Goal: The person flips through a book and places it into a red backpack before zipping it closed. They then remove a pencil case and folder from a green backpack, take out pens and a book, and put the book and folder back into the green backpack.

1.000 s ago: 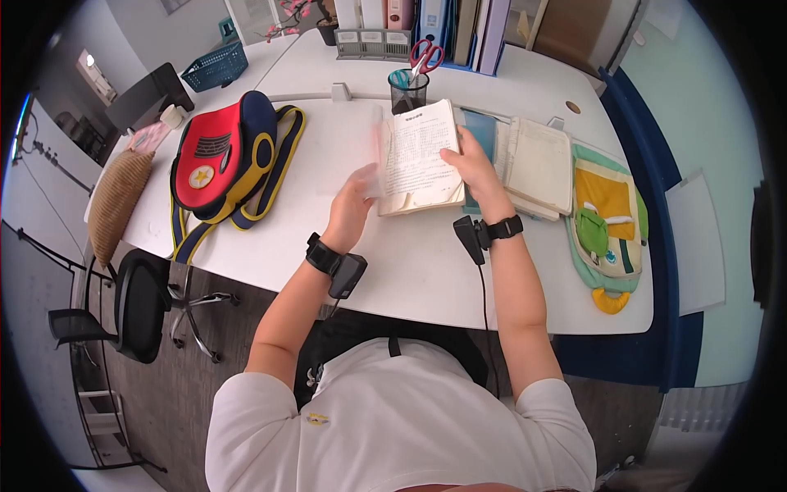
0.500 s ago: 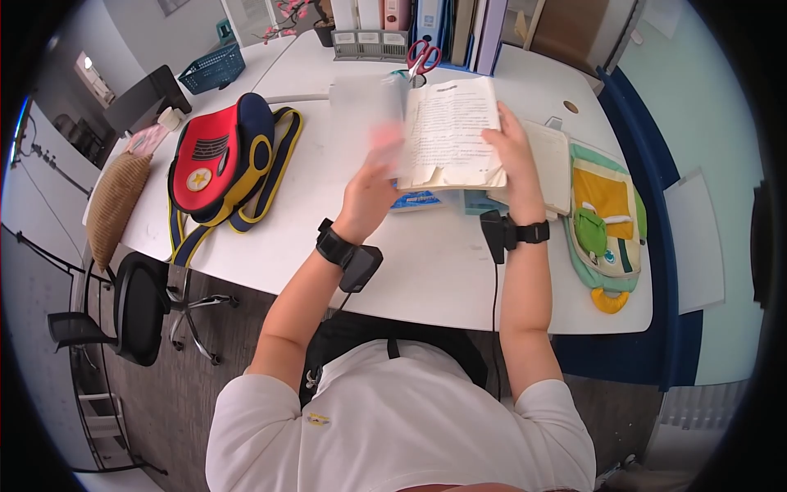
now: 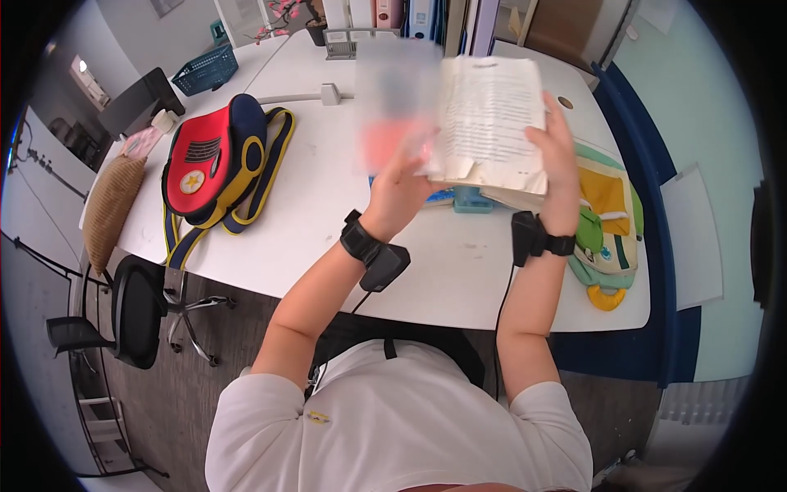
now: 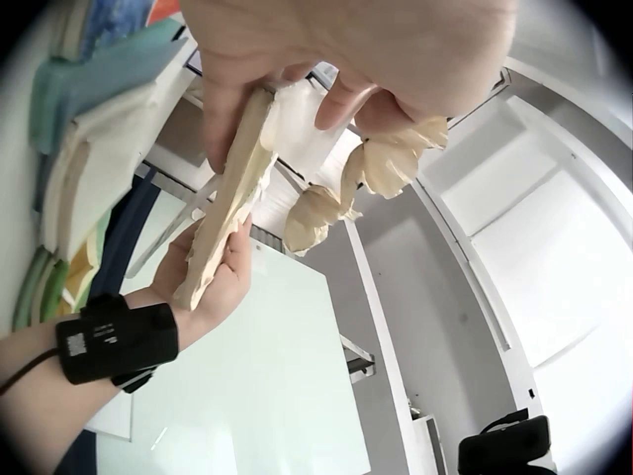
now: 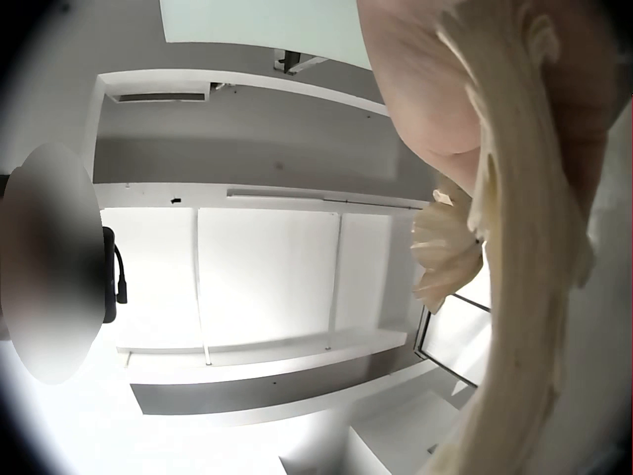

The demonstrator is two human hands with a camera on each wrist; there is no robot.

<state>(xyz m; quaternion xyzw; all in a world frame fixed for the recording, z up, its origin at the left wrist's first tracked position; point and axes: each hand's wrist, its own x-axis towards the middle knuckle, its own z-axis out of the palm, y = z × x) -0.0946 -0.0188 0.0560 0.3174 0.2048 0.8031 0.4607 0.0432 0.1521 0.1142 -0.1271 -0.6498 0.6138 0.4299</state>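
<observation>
Above the table, an open paperback book (image 3: 489, 119) with worn, curled page corners is held up between both hands. My left hand (image 3: 398, 193) grips its lower left side, where a blurred translucent cover (image 3: 398, 94) with a pinkish-red patch stands out to the left. In the left wrist view, the left fingers go round one end of the thick page block (image 4: 232, 198). My right hand (image 3: 561, 160) grips the right edge, thumb on the printed page. The right wrist view shows the page edges (image 5: 524, 247) close up against the palm.
Below the book, a teal item (image 3: 473, 201) lies on the white table (image 3: 328, 262). A red and navy backpack (image 3: 197, 164) lies left; a green, cream and yellow backpack (image 3: 607, 221) lies right. Binders (image 3: 422, 20) stand at the back, with a blue basket (image 3: 205, 70) at the far left.
Both hands have moved the book up and to the right. It now hides the notebooks at the right, and the pen cup with scissors is no longer visible.
</observation>
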